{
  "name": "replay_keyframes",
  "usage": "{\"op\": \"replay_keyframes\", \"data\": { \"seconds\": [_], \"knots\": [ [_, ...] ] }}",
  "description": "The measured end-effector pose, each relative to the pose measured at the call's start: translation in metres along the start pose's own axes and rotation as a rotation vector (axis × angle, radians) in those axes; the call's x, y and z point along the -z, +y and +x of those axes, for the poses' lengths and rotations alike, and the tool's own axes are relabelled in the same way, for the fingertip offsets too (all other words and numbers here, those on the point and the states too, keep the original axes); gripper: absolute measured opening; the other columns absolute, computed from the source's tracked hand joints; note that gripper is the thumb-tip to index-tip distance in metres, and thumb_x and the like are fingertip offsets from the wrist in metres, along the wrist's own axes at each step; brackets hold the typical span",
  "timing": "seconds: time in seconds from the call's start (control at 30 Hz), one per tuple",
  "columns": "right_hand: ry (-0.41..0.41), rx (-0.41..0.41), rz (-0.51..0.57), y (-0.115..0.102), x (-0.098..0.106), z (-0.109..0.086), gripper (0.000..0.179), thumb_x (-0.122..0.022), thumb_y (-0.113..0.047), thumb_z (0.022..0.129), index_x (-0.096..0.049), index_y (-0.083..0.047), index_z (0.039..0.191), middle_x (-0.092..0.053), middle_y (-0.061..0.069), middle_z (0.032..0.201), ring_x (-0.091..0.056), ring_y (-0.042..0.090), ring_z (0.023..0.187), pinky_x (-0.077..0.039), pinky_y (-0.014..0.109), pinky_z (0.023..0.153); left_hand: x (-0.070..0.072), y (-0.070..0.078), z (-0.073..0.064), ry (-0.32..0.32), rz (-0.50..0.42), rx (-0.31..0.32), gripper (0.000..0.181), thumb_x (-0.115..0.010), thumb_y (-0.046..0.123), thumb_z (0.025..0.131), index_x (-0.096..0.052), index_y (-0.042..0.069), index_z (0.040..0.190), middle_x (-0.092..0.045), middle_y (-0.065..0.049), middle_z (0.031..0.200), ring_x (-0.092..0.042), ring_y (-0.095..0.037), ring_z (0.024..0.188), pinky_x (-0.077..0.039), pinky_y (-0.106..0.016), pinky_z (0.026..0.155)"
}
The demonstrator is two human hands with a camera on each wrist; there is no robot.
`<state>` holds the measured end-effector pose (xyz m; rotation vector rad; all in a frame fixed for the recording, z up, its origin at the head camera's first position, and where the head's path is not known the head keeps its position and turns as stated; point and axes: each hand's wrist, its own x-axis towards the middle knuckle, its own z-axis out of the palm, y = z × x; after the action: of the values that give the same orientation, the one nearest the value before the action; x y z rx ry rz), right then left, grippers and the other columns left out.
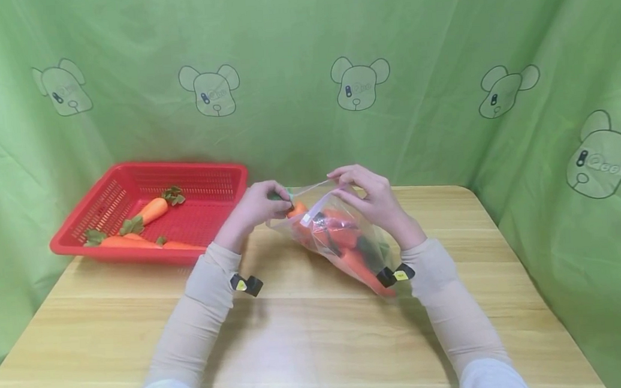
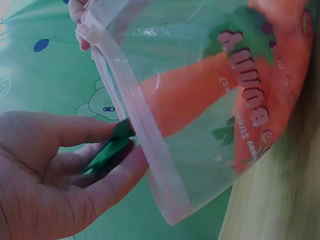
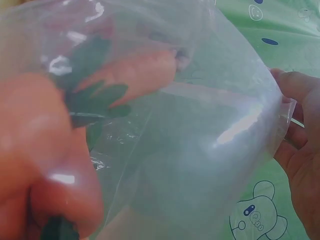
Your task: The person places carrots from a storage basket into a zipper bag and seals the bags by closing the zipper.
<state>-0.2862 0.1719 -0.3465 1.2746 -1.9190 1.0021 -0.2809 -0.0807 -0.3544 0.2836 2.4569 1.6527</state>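
A clear zip bag (image 1: 319, 241) with a pale slider strip lies on the table, holding several orange carrots (image 1: 355, 263) with green tops. My left hand (image 1: 264, 204) pinches the green leaves (image 2: 112, 152) of one carrot (image 2: 185, 97) at the bag's mouth; that carrot's orange body is inside the bag. On the other side of the mouth, my right hand (image 1: 370, 197) grips the bag's edge between thumb and fingers. Printed lettering shows on the bag in the left wrist view. In the right wrist view the plastic (image 3: 200, 150) partly veils the carrots.
At the left of the wooden table (image 1: 278, 352) stands a red slotted basket (image 1: 201, 259) with several carrots (image 1: 152, 211) in it. A green curtain (image 1: 277, 28) with bear-head drawings hangs behind and on both sides.
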Motion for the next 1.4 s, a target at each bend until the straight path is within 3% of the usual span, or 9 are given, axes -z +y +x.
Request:
{"op": "replay_keyframes", "data": {
  "seconds": [0.23,0.37,0.67,1.07,1.4],
  "knots": [
    [-0.009,-0.003,-0.008,0.001,-0.001,-0.002,0.018,-0.074,0.010,0.076,-0.063,0.001,0.086,-0.071,0.018,0.105,-0.067,0.031,0.099,-0.052,0.017,0.092,-0.002,0.006,-0.005,-0.186,0.331,-0.066,0.019,-0.067,0.009,0.087,-0.071,0.003,0.104,-0.070,-0.013,0.109,-0.064,-0.015,0.082,-0.056,-0.027,0.070],
    [0.003,0.001,-0.010,0.001,0.000,-0.002,0.018,-0.074,0.010,0.076,-0.063,0.000,0.086,-0.071,0.017,0.104,-0.067,0.030,0.099,-0.052,0.017,0.092,0.005,0.012,-0.008,-0.236,0.416,-0.099,0.024,-0.064,0.016,0.090,-0.072,0.009,0.112,-0.069,-0.008,0.116,-0.061,-0.018,0.087,-0.051,-0.024,0.066],
    [-0.004,0.007,-0.016,0.001,0.002,-0.002,0.017,-0.073,0.010,0.077,-0.063,0.000,0.086,-0.071,0.018,0.104,-0.067,0.030,0.099,-0.052,0.017,0.092,0.022,0.018,-0.017,-0.157,0.392,-0.084,0.027,-0.064,0.021,0.092,-0.071,0.012,0.116,-0.070,-0.007,0.121,-0.063,-0.023,0.111,-0.051,-0.040,0.094],
    [0.001,-0.002,0.013,0.000,0.000,-0.002,0.018,-0.073,0.012,0.076,-0.063,0.001,0.087,-0.071,0.018,0.104,-0.067,0.031,0.099,-0.052,0.017,0.091,0.053,0.026,-0.025,-0.097,0.437,-0.046,0.034,-0.063,0.025,0.093,-0.065,0.012,0.124,-0.067,-0.010,0.123,-0.063,-0.028,0.114,-0.049,-0.046,0.102],
    [0.005,0.007,0.001,0.001,0.000,-0.002,0.018,-0.073,0.011,0.077,-0.063,0.000,0.087,-0.071,0.018,0.104,-0.067,0.030,0.098,-0.052,0.017,0.091,0.087,0.021,-0.024,-0.022,0.445,-0.014,0.039,-0.060,0.028,0.094,-0.060,0.008,0.128,-0.063,-0.013,0.127,-0.061,-0.029,0.114,-0.049,-0.047,0.100]
  ]
}}
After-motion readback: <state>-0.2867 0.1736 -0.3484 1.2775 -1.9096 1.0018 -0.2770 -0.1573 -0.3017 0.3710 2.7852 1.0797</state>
